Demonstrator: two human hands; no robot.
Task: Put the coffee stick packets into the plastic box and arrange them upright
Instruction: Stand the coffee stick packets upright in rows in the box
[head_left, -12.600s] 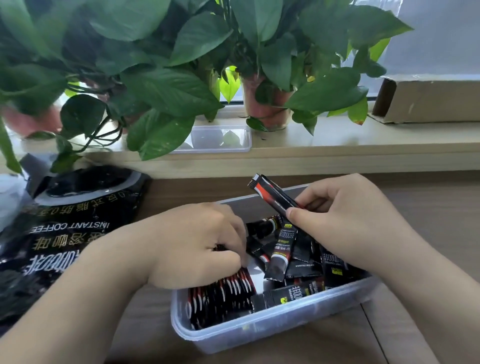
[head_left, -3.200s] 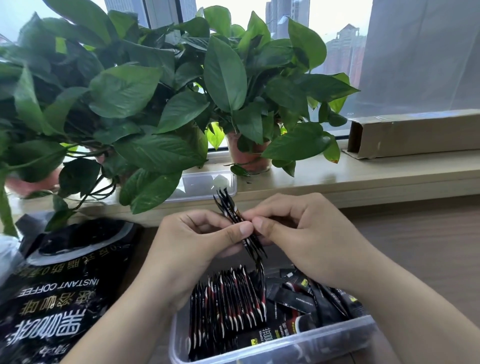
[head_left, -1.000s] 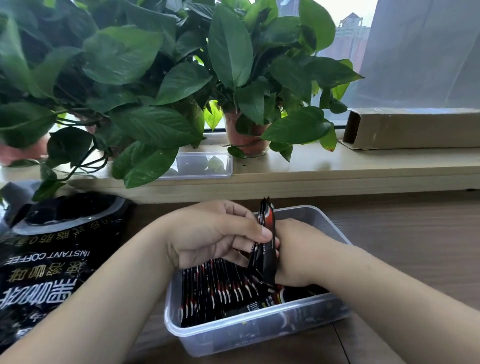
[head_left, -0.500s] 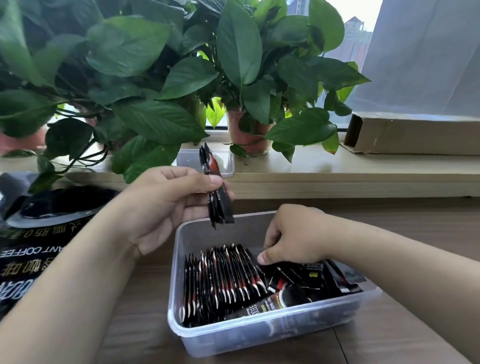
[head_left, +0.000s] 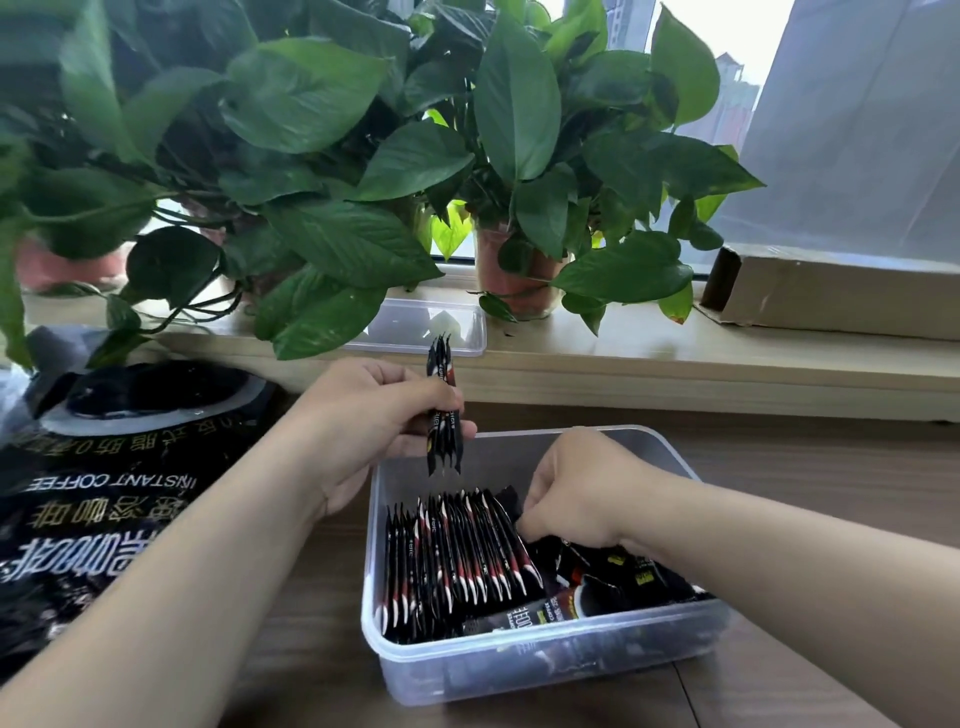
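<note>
Fingers of the right hand (head_left: 576, 491) curl out of sight — coffee bag (head_left: 93, 525) cut by left edge.

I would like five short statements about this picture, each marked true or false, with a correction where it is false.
1. The left hand holds a few coffee sticks above the plastic box. True.
2. The right hand hangs outside the box. False: it is down inside it, at the packets.
3. A row of packets stands on edge in the box's left part. True.
4. The clear lid is on the box. False: it lies on the windowsill behind it.
5. The black coffee bag lies right of the box. False: it lies to the left.
</note>
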